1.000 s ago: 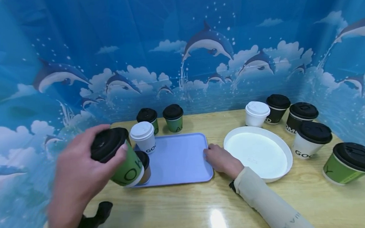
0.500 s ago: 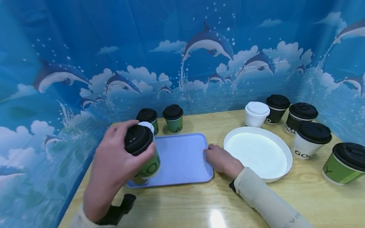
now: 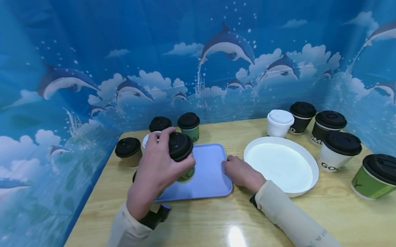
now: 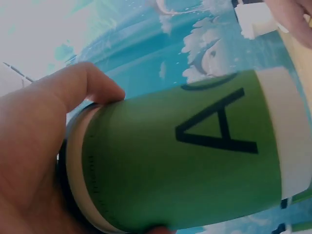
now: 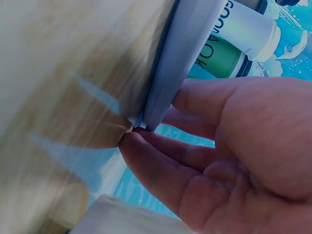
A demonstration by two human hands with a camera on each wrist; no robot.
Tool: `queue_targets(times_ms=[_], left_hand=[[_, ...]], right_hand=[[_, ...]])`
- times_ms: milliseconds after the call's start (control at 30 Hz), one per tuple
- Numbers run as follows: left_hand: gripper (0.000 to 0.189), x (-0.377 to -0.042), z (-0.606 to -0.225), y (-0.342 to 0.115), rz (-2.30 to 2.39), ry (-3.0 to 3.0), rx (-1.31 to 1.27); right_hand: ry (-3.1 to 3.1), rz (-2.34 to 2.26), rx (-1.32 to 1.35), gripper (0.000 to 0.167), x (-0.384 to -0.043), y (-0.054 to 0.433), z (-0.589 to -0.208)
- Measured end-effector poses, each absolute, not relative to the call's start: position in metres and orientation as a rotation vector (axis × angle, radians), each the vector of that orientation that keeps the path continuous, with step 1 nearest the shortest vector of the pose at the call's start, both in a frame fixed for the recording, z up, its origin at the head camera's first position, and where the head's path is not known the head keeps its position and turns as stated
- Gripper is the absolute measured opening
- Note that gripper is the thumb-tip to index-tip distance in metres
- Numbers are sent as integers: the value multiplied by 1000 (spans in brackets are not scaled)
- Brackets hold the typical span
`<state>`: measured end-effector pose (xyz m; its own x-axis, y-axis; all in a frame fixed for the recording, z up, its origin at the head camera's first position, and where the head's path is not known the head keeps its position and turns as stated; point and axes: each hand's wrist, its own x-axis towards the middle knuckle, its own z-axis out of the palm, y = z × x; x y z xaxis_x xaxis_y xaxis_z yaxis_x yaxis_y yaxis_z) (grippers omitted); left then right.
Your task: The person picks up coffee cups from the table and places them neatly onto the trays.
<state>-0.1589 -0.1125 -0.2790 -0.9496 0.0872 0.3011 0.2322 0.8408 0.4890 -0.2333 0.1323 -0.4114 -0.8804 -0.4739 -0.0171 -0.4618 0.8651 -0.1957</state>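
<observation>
My left hand point(image 3: 157, 173) grips a green paper coffee cup point(image 4: 180, 156) near its black lid point(image 3: 180, 146). It holds the cup upright over the left half of a lavender tray point(image 3: 210, 174); whether the base touches the tray is hidden. Behind that hand, a white-lidded cup point(image 3: 145, 139) shows only in part. My right hand point(image 3: 241, 173) pinches the tray's right edge; in the right wrist view the thumb lies against the rim point(image 5: 170, 73), with fingertips low by the tabletop. A brown cup point(image 3: 130, 156) with a black lid stands left of the tray.
Two green cups, one nearer the middle point(image 3: 189, 127) and one further left point(image 3: 159, 123), stand behind the tray. A round white tray point(image 3: 314, 173) lies to the right. Beyond it stand several lidded cups, including a green one point(image 3: 373, 182). A dolphin-print curtain point(image 3: 194, 46) surrounds the table.
My left hand has carried the green cup rightward from the tray's left side to above the tray. The brown cup at the left has come into view. My right hand stays put.
</observation>
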Motion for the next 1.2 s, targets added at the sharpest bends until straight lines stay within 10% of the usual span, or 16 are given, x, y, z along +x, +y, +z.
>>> queue_targets(times_ms=[300,1200], left_hand=[[100,-184,-300,-94,-823,-2767,-301],[60,-211,-331,-69,-1191,-2371,-315]], right_hand=[[2948,-283,-700,24,-235,133,-410],[2952,-295,-696,29,-236,131,-411]])
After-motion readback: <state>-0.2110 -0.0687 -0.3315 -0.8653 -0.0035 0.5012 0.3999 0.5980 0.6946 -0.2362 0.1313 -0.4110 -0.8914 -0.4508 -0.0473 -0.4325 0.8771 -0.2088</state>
